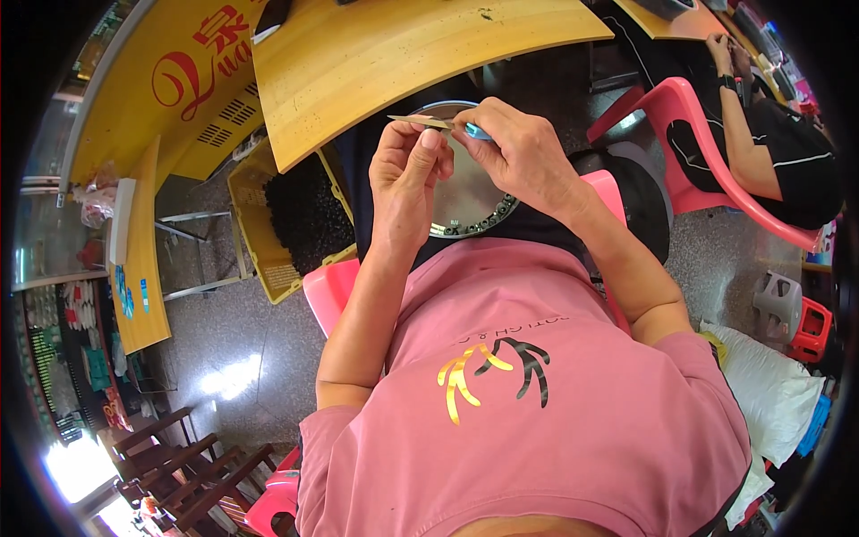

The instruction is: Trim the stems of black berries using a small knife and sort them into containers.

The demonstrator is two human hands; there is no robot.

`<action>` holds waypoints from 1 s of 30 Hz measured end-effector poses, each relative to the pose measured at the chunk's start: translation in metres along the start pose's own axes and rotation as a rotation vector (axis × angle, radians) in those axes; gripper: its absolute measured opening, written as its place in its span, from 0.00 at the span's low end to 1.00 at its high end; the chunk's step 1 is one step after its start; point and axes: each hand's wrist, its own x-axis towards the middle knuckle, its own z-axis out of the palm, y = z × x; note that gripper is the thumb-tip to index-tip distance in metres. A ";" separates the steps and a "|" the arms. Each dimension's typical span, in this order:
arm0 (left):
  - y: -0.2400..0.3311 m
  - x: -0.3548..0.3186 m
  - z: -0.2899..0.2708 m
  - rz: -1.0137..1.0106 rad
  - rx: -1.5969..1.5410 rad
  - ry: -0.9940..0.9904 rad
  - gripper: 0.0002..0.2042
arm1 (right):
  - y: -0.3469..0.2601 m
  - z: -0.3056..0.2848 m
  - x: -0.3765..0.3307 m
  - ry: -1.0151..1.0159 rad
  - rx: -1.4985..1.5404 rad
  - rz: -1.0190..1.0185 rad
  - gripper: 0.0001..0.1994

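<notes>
My right hand (523, 148) is closed around the light-blue handle of a small knife (476, 132). Its pointed blade reaches left over the fingertips of my left hand (403, 179). Those fingers are pinched, thumb uppermost, on a small dark piece (435, 129) right by the blade; most of it is hidden. Below both hands a round metal tray (461, 192) rests on my lap. Several small black ring-like parts (490, 222) lie along its near rim.
A wooden table (358, 80) stands just ahead. Left of my legs, a yellow crate (255, 215) holds many small black pieces (309, 210). At right, a co-worker (756, 148) sits on a pink chair (698, 134). White sacks (765, 385) lie at the lower right.
</notes>
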 end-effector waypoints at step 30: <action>0.008 -0.014 -0.012 -0.010 0.069 -0.151 0.07 | -0.026 -0.014 0.010 -0.253 0.931 0.496 0.14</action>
